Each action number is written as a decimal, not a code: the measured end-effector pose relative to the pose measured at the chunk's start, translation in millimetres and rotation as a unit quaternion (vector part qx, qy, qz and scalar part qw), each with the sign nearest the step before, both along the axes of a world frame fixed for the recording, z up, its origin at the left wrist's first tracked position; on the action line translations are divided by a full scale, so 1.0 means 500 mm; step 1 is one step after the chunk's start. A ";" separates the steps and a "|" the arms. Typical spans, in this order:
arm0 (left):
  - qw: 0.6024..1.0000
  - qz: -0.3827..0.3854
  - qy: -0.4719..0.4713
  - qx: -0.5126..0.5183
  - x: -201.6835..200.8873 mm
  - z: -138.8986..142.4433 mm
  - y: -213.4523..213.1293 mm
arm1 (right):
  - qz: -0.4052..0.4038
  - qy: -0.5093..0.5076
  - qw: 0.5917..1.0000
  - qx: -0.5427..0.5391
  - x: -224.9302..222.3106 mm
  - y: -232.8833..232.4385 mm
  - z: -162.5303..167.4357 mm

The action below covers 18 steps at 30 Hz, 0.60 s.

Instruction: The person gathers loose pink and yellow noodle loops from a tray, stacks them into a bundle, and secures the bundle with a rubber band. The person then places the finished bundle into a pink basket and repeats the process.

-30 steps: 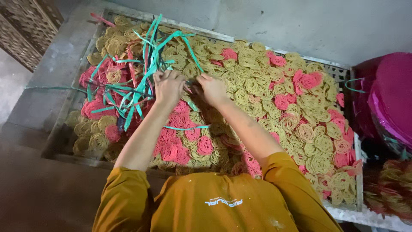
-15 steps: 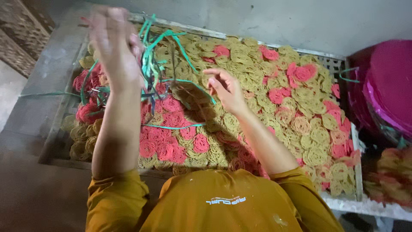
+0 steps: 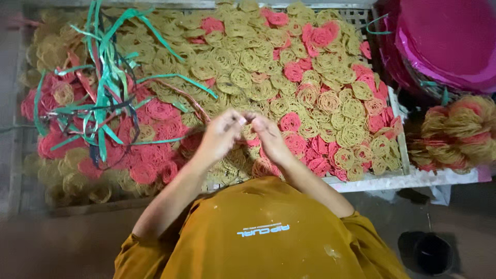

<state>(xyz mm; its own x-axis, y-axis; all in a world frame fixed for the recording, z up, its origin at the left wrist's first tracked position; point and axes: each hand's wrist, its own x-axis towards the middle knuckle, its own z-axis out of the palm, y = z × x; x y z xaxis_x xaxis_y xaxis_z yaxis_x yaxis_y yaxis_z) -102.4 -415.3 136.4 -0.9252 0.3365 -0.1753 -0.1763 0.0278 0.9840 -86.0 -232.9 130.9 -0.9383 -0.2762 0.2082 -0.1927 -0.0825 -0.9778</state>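
Head view, nearest first: an ochre shirt (image 3: 258,232) fills the bottom edge, and both forearms reach forward from it. The left hand (image 3: 219,137) and right hand (image 3: 271,138) meet over the near part of the rack (image 3: 413,178), fingertips pinched together on something small between them; whether that is a strip end or a noodle coil cannot be told. Beneath them lie yellow noodle coils (image 3: 248,72) and pink noodle coils (image 3: 155,155), packed edge to edge. Left of the hands sprawls a tangle of green plastic strips (image 3: 106,88), one strand running toward the left hand. Working well here likely means keeping the pinch tight and low, so neighbouring coils stay unbroken. Farther right sit bundled coils (image 3: 454,129) and a magenta lid (image 3: 444,41).
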 end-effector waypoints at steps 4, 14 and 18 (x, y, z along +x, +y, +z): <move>0.995 -0.062 0.039 -0.060 0.071 -0.060 0.008 | -0.053 -0.187 0.950 -0.246 -0.011 0.071 -0.031; 0.979 0.148 0.049 -0.133 0.138 -0.117 -0.213 | -0.128 -0.221 0.887 -0.386 -0.019 0.352 -0.084; 0.920 0.336 0.057 -0.192 0.126 -0.066 -0.353 | -0.103 -0.215 0.895 -0.377 -0.035 0.325 -0.099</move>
<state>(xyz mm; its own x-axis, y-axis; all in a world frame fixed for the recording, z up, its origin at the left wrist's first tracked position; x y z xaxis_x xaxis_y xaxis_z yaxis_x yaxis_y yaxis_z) -39.2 -591.6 103.6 -0.9215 -0.3850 -0.0509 -0.1769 0.2994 0.9376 -103.5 -70.4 81.4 -0.9913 -0.0217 -0.1296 0.1012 -0.7555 -0.6473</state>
